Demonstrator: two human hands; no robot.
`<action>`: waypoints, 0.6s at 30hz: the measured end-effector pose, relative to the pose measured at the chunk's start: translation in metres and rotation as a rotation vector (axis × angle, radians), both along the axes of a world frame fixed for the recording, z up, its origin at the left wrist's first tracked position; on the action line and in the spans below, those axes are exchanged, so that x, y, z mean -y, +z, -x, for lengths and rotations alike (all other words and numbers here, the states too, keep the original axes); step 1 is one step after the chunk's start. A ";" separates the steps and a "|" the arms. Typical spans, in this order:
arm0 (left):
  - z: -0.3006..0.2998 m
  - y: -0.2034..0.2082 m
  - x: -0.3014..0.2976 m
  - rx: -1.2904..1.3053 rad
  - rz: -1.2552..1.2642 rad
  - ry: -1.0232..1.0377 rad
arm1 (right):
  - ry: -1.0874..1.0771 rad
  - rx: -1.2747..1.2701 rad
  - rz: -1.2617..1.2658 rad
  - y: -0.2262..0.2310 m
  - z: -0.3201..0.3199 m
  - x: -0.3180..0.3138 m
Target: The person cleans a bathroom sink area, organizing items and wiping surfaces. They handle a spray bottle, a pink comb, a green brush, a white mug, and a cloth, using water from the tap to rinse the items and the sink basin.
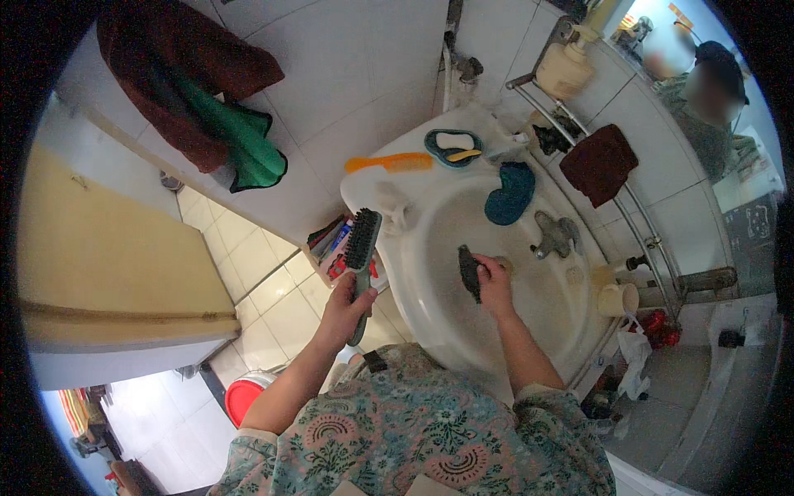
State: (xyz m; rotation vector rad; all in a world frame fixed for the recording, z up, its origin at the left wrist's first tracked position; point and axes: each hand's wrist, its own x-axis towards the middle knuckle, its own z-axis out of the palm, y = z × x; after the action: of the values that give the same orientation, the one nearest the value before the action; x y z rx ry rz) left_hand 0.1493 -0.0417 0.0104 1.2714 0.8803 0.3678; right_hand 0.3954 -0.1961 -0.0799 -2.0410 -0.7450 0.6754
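Note:
My left hand (343, 311) is closed around the handle of a scrubbing brush (361, 240) with black bristles and a grey-green back. The brush is held upright, left of the sink's rim. Over the basin of the white sink (423, 289), my right hand (495, 285) pinches a dark, flat, ragged-edged piece (469, 271), perhaps a scouring pad. Its far side faces away, so its exact kind cannot be made out. A metal tap (555, 235) stands on the rim to the right of that hand.
On the sink's back ledge lie an orange comb (389, 163), a soap dish (453, 149) and a blue-teal cloth (509, 194). A brown cloth (600, 164) hangs on the metal rail, near a pump bottle (565, 70). A cream mug (618, 299) sits at right. A red-topped bucket (246, 403) stands on the floor.

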 end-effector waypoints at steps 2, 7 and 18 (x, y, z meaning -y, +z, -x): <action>-0.001 -0.005 -0.001 -0.005 -0.009 -0.014 | 0.100 0.130 -0.045 -0.019 0.005 0.000; 0.009 -0.012 -0.004 -0.054 0.010 -0.054 | 0.096 0.500 0.004 0.002 -0.008 -0.020; 0.028 -0.008 -0.015 0.070 0.264 0.144 | 0.446 0.929 -0.164 0.046 0.049 -0.155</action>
State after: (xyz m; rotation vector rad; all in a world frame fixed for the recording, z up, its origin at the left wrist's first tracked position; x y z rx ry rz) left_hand 0.1213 -0.0272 0.0025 0.9499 0.9299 0.3933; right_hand 0.3467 -0.0415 -0.0342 -1.9981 -1.7482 -0.1682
